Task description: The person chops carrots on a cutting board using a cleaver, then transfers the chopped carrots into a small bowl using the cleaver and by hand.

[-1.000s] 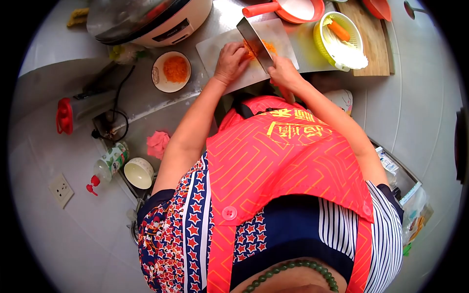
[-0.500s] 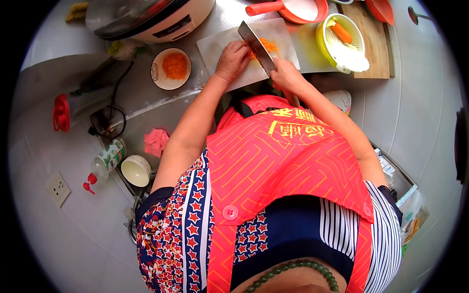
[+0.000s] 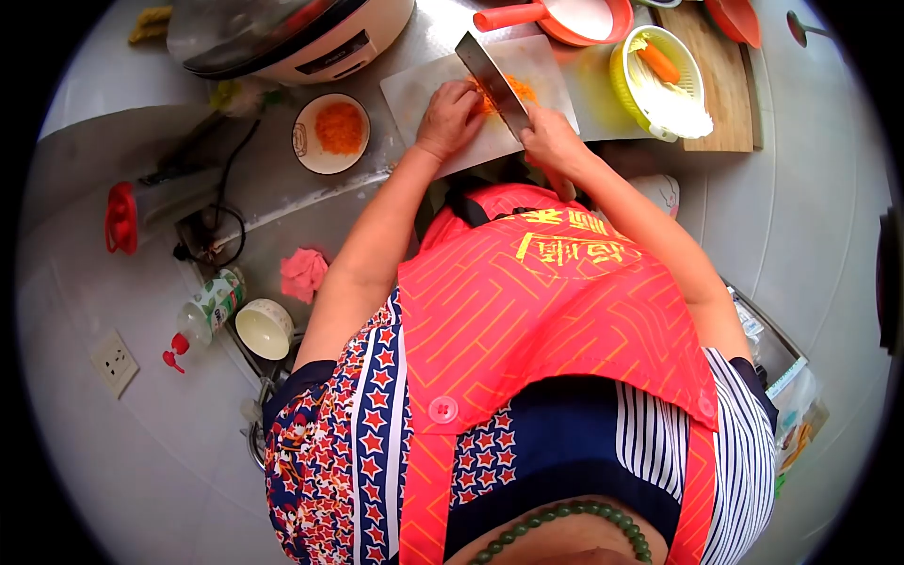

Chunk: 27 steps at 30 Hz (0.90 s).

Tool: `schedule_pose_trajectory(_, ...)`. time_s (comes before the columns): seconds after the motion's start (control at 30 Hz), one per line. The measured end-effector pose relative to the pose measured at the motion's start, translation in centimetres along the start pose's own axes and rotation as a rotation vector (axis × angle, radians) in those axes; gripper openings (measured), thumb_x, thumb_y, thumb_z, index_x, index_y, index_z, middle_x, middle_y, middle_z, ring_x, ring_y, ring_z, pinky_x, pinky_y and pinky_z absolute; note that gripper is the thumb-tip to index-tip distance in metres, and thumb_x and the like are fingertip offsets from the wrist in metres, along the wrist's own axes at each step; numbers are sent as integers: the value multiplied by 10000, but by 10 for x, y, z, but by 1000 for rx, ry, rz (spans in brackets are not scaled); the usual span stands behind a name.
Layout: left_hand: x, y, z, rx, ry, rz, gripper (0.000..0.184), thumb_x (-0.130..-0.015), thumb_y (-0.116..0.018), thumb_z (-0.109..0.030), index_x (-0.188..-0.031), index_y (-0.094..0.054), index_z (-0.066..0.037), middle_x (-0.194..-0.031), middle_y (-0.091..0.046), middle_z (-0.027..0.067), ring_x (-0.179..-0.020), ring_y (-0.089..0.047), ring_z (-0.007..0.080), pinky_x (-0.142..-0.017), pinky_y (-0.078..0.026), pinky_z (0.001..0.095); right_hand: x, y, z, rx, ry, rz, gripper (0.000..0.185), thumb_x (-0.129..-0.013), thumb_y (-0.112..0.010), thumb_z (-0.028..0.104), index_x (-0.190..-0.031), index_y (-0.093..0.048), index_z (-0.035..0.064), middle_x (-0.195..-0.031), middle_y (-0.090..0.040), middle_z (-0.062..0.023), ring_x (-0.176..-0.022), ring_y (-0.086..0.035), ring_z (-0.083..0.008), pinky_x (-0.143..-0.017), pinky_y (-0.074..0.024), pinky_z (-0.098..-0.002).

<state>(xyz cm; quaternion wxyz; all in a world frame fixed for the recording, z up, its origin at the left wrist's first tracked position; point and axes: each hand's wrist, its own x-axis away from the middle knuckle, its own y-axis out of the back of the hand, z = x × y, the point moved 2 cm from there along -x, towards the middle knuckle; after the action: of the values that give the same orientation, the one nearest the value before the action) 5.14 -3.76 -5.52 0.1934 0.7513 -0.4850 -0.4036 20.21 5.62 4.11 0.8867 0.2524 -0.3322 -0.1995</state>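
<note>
On the pale cutting board, my left hand presses with curled fingertips on some carrot, partly hidden by the blade. My right hand grips a cleaver close to where blade meets handle. The cleaver's blade slants across the board, right beside my left fingertips. Orange shreds lie on the far side of the blade too. To the left of the board is a white bowl holding a heap of shredded carrot.
A large rice-cooker-like appliance stands at back left. Behind the board is a red-handled pan. A yellow-green basket with a carrot and pale shreds sits right, by a wooden board. A pink cloth lies left of my arm.
The cleaver has shifted slightly left and tilted, showing more carrot shreds by my left fingertips. Both hands stay in nearly the same places.
</note>
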Motion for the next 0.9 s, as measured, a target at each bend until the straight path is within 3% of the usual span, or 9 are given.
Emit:
schedule_pose_trajectory(0.13, 0, -2, 0, 9, -1, -5, 250, -697, -686, -94, -929, -600, -56, -1034, -583, 109, -1012, -545, 308, -895, -452, 394, 5, 0, -2, 27, -77, 83, 219, -810, -440, -21, -992, -546, -81, -619, -619, -184, -510, -641, -246, -463, -524, -362)
schedule_pose_trajectory(0.23, -1, -2, 1, 8, -23, -24, 222, -702, -684, -95, -902, -597, -55, -1011, -584, 111, -995, -546, 313, -888, -454, 396, 7, -1, 2, -6, -95, 92, 162, -821, -473, 32, -925, -525, -80, -646, -622, -211, -562, -658, -297, -541, -541, -410)
schedule_pose_trajectory(0.33, -1, -4, 3, 5, 2, -14, 231, -700, -697, -83, -905, -598, -44, -1026, -590, 127, -971, -547, 329, -864, -462, 400, -6, -13, -6, 33, -60, 81, 148, -788, -466, -24, -886, -558, -84, -617, -621, -206, -503, -640, -274, -468, -517, -390)
schedule_pose_trajectory(0.43, -1, -4, 3, -13, 4, -2, 209, -704, -688, -106, -882, -591, -52, -995, -581, 116, -970, -543, 318, -868, -457, 395, -16, -22, -9, 35, -48, 57, 145, -777, -462, -27, -865, -562, -82, -614, -617, -214, -514, -643, -286, -481, -515, -402)
schedule_pose_trajectory(0.63, -3, 6, -4, 12, -46, -61, 228, -698, -693, -108, -899, -597, -60, -1017, -586, 116, -983, -544, 313, -868, -454, 397, -20, -24, -18, -1, -20, 56, 171, -827, -454, 17, -952, -528, -73, -634, -615, -189, -533, -644, -268, -483, -532, -387)
schedule_pose_trajectory(0.9, 3, 4, 4, 32, -18, -67, 174, -697, -685, -68, -852, -607, -51, -992, -597, 103, -961, -553, 311, -865, -459, 389, -8, -14, -8, 2, 25, -8, 239, -798, -455, -3, -1000, -561, -74, -608, -618, -186, -510, -635, -268, -489, -520, -397)
